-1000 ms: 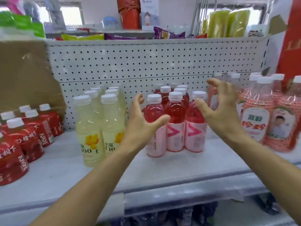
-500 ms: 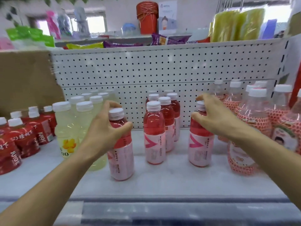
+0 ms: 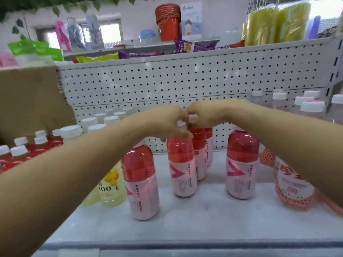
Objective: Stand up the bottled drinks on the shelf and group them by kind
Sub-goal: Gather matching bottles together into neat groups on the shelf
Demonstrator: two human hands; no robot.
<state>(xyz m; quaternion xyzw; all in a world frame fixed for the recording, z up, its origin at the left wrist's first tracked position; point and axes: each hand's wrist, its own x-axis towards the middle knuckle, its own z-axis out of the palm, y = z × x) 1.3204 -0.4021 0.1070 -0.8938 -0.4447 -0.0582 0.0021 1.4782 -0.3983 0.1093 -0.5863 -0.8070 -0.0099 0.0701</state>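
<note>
On the white shelf, backed by a pegboard, the pink bottles stand upright mid-shelf. The left hand grips the neck of the front pink bottle. The right hand curls on the cap of the rear pink bottle. Snack packets lie on the shelf above.
</note>
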